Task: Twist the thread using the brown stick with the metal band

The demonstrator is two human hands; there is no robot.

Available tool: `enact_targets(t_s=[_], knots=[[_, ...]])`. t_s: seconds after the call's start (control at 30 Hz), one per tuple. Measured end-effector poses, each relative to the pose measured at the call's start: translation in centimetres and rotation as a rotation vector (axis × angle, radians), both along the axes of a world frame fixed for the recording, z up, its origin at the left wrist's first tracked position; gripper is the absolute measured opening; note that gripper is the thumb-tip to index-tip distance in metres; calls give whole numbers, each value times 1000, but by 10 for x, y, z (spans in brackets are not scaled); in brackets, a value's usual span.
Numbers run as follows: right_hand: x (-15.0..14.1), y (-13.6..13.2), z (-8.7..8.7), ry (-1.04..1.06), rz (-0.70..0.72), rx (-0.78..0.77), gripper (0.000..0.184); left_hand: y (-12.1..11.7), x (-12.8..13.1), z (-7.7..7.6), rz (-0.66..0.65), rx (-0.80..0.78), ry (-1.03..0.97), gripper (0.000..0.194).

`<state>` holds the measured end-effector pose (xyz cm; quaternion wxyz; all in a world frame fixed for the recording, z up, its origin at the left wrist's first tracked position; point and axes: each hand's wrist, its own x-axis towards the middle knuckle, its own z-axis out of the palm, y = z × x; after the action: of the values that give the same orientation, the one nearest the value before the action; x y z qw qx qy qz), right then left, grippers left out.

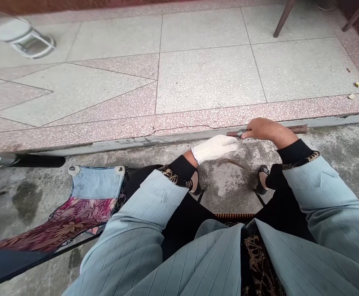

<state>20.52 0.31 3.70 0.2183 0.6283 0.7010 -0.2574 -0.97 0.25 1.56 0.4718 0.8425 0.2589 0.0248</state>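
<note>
My right hand [267, 130], bare, is closed round a brown wooden stick [299, 129] held level above the ground. Metal wire [241, 133] is wound round the stick near its left end. My left hand [216, 148] wears a white knitted glove and is just below that end. Its fingers are pressed together, and what they hold, if anything, is hidden. Below the two hands shows a thin, curved brown piece [232, 163]; I cannot tell whether it joins the stick.
A raised tiled ledge [210, 78] runs across beyond my hands. A white stool [28, 37] stands on it at the far left. To my left is a folding chair [83, 213] with denim and flowered cloth. A black-handled object [37, 160] lies beyond it.
</note>
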Motion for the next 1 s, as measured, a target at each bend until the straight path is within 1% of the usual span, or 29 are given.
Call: enact_targets(t_s=[0.07,0.13,0.17,0.23,0.27,0.3,0.33,0.37,0.47,0.53,0.6,0.67,0.7,0.77,0.83,0.9,0.93,0.97,1.0], knots=[[1,-3,2,-2,59,-117,46,1,-1,0,-14,-28,-7,34],[4,-6,3,74,108,-257,44,4,-1,-1,-22,-30,-22,33],[6,-7,4,154,131,-333,44,6,-1,-2,-23,-20,-37,33],[11,-9,7,388,159,-474,46,11,-2,-3,-6,-12,-82,32],[14,-9,10,515,155,-512,46,12,-2,-4,18,-27,-106,31],[17,-10,13,634,136,-510,46,14,-2,-3,45,-62,-125,30],[19,-11,17,736,102,-472,46,14,-2,-2,77,-108,-140,29],[20,-12,20,817,57,-402,45,13,-2,-1,110,-158,-154,28],[19,-15,28,992,-119,-119,48,9,0,5,174,-274,-173,28],[15,-16,27,1085,-259,57,52,5,1,7,180,-298,-185,29],[11,-15,22,1123,-386,209,54,3,2,6,154,-285,-197,26],[10,-10,15,1064,-464,310,55,3,2,4,113,-250,-185,27],[10,-7,12,990,-481,336,55,4,2,2,91,-226,-169,29],[11,-1,6,772,-471,359,54,6,1,-1,56,-167,-131,32],[12,3,4,511,-403,341,51,8,0,-3,37,-89,-91,35],[11,3,5,288,-289,250,48,9,-2,-4,34,-3,-46,37],[10,2,6,215,-221,178,46,10,-3,-5,27,30,-27,37],[10,1,7,187,-152,129,46,11,-4,-5,21,59,-19,37],[10,-1,9,206,-89,101,47,12,-5,-5,13,83,-21,36]])
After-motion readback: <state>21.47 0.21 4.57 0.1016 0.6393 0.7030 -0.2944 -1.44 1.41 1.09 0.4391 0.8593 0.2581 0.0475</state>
